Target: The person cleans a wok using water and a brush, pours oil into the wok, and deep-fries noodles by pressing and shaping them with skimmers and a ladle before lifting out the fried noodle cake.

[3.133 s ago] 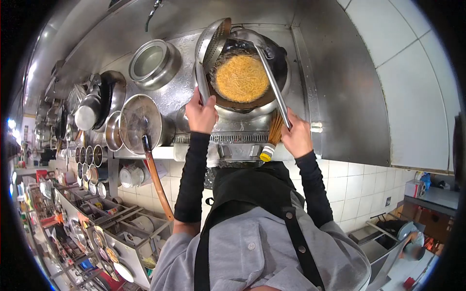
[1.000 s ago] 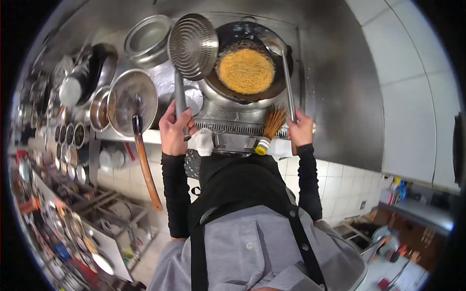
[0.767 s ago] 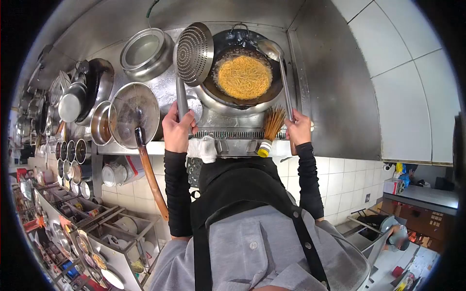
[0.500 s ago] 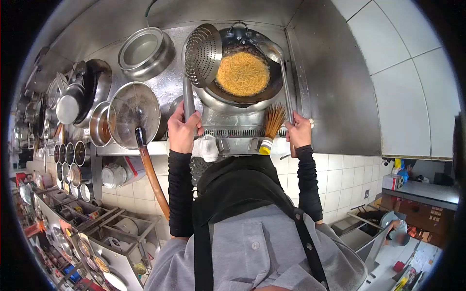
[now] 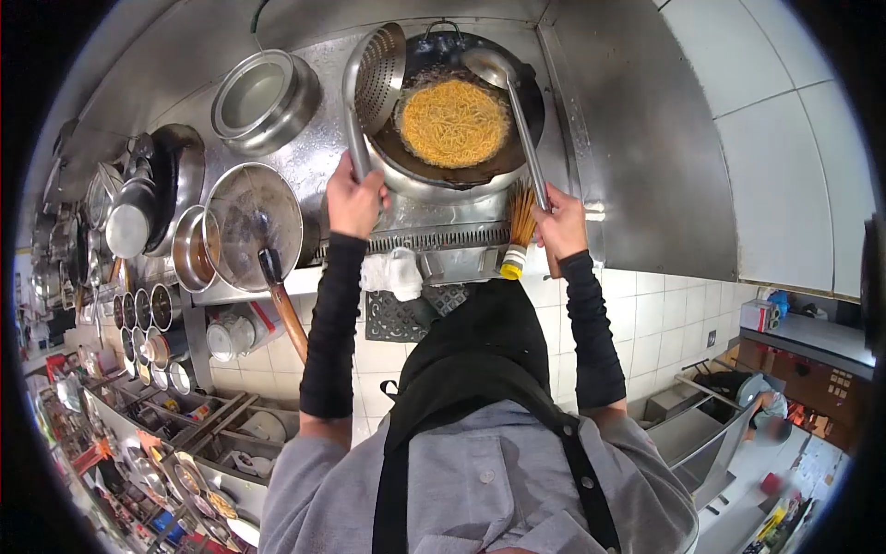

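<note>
My left hand (image 5: pixel 356 200) is closed around the handle of a large perforated skimmer (image 5: pixel 381 78), its bowl tilted over the wok's left edge. In my right hand (image 5: pixel 560 222) is the long handle of a ladle (image 5: pixel 490 66). The ladle's bowl hangs over the far right part of the wok (image 5: pixel 517 111). A round mass of yellow noodles (image 5: pixel 454 124) lies in bubbling oil in the wok. A bamboo wok brush (image 5: pixel 521 222) with a yellow and white end stands left of my right hand.
Left on the steel counter are a lidded steel pot (image 5: pixel 263 100), a wire strainer (image 5: pixel 252 222) with a wooden handle, and a steel bowl (image 5: pixel 194 247). A white cloth (image 5: pixel 392 273) hangs at the counter's front edge. Another person (image 5: pixel 768 406) is far off at lower right.
The ladle's bowl has swung left, further over the wok. The skimmer's bowl has tipped more steeply on edge. The whole view has shifted slightly.
</note>
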